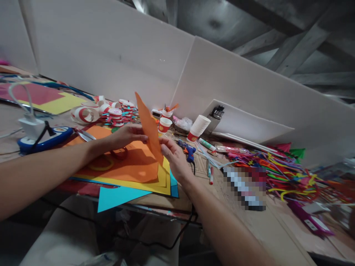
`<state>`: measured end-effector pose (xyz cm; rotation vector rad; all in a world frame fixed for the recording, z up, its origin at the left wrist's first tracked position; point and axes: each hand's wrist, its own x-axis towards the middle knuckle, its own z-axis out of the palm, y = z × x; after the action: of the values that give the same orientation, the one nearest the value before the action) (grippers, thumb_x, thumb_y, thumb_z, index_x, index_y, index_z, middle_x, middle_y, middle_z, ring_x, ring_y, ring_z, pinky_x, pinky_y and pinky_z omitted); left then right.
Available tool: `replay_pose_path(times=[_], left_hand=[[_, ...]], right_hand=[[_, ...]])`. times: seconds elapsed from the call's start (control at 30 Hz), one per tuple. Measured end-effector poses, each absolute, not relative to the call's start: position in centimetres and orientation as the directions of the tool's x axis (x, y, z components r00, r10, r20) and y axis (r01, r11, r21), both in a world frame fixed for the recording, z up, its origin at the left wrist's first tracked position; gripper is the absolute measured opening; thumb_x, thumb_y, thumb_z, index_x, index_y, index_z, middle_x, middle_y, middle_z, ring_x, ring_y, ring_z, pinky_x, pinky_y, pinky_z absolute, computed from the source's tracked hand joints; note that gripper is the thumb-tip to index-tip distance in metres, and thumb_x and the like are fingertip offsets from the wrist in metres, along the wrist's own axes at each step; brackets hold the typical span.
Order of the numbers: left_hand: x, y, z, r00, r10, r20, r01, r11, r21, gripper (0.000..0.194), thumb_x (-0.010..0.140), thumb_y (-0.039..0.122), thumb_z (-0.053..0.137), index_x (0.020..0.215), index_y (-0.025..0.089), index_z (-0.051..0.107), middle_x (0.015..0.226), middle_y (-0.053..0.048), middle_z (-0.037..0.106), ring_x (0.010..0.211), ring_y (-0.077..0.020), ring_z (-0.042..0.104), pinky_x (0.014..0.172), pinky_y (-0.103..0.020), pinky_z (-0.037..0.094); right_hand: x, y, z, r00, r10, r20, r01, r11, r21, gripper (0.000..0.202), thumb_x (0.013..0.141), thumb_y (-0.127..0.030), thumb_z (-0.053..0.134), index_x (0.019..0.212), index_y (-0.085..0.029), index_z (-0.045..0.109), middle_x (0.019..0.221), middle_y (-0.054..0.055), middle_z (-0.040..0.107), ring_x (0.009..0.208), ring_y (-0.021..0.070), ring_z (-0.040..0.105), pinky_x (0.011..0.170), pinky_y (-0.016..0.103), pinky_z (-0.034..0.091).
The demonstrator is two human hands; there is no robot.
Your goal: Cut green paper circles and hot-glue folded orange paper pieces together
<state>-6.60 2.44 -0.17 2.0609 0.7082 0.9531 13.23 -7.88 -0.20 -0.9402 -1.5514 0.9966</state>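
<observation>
An orange sheet of paper [149, 123] is held up on edge above the table, between my two hands. My left hand [130, 135] pinches its left side, fingers partly behind the sheet. On its right side, my right hand [174, 157] grips the lower edge between thumb and fingers. Below lies a stack of coloured paper, with an orange sheet [135, 168] on top and a yellow sheet [165, 184] under it. A blue sheet [119, 197] sticks out over the table's front edge. Red-handled scissors [87, 136] rest partly hidden beneath my left forearm.
Decorated paper cups [115, 117] cluster behind my left hand. A stack of paper cups [199, 128] and a blue glue gun [190, 152] stand to the right, near coloured pipe cleaners [277, 170]. A blue power strip [46, 139] lies left. A black cable [155, 244] hangs in front.
</observation>
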Motion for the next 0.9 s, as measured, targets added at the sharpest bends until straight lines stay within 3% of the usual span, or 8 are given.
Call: replay_pose_path(times=[0.1,0.2,0.3,0.47,0.6,0.73,0.9], left_hand=[[-7.0,3.0,-0.4,0.434,0.778,0.455,0.257,-0.591,0.765,0.024,0.077,0.037,0.066,0.080,0.015,0.074,0.080,-0.005,0.074,0.078,-0.0182,0.065,0.073,-0.025,0.050],[-7.3,3.5,-1.0,0.432,0.738,0.518,0.307,-0.661,0.685,0.028,0.080,0.037,0.062,0.095,0.017,0.074,0.096,-0.004,0.075,0.088,-0.0192,0.066,0.077,-0.025,0.050],[-7.4,3.7,-1.7,0.448,0.714,0.538,0.397,-0.698,0.596,0.030,0.083,0.039,0.059,0.100,0.019,0.074,0.100,-0.004,0.075,0.090,-0.0201,0.067,0.077,-0.025,0.050],[-7.6,4.3,-1.9,0.529,0.652,0.543,0.459,-0.758,0.463,0.030,0.083,0.041,0.056,0.092,0.020,0.075,0.093,-0.004,0.076,0.084,-0.0197,0.068,0.075,-0.025,0.050],[-7.8,4.6,-1.8,0.654,0.634,0.413,0.519,-0.773,0.365,0.023,0.082,0.023,0.052,0.083,0.019,0.075,0.091,-0.005,0.075,0.086,-0.0197,0.068,0.077,-0.025,0.050],[-8.0,4.8,-2.0,0.814,0.538,0.221,0.473,-0.833,0.288,0.041,0.070,0.001,0.047,0.095,0.018,0.074,0.104,-0.004,0.073,0.099,-0.0177,0.065,0.089,-0.024,0.047],[-9.0,4.5,-1.0,0.886,0.459,0.063,0.418,-0.851,0.318,0.056,0.065,0.003,0.055,0.116,0.023,0.068,0.123,-0.003,0.067,0.113,-0.0189,0.060,0.099,-0.026,0.043]], right_hand=[[13.5,-8.1,0.0,-0.066,0.896,0.440,0.177,0.445,-0.878,0.037,0.090,-0.052,0.051,0.111,-0.025,0.064,0.116,0.004,0.064,0.103,0.0182,0.058,0.092,0.031,0.044],[13.9,-7.7,-0.1,0.016,0.847,0.532,0.339,0.496,-0.800,0.036,0.084,-0.045,0.061,0.114,-0.025,0.063,0.121,0.005,0.063,0.108,0.0200,0.056,0.096,0.033,0.042],[14.2,-7.1,-0.7,0.042,0.794,0.606,0.454,0.525,-0.720,0.032,0.078,-0.034,0.069,0.108,-0.023,0.067,0.113,0.005,0.067,0.104,0.0210,0.058,0.094,0.034,0.044],[15.0,-6.4,-1.3,-0.026,0.813,0.582,0.521,0.508,-0.686,0.015,0.082,-0.025,0.061,0.091,-0.019,0.071,0.093,0.004,0.071,0.086,0.0180,0.063,0.081,0.030,0.048],[15.5,-6.3,-1.2,-0.124,0.845,0.520,0.660,0.462,-0.593,0.011,0.079,-0.016,0.061,0.081,-0.019,0.072,0.081,0.003,0.070,0.078,0.0167,0.063,0.072,0.027,0.046],[15.2,-6.7,-0.7,-0.281,0.887,0.367,0.727,0.446,-0.522,0.018,0.074,-0.007,0.059,0.075,-0.018,0.073,0.075,0.002,0.070,0.072,0.0142,0.062,0.066,0.023,0.043],[15.0,-7.1,-0.4,-0.288,0.926,0.243,0.786,0.373,-0.493,0.023,0.070,-0.004,0.057,0.074,-0.019,0.075,0.076,0.001,0.071,0.072,0.0136,0.062,0.062,0.021,0.042]])
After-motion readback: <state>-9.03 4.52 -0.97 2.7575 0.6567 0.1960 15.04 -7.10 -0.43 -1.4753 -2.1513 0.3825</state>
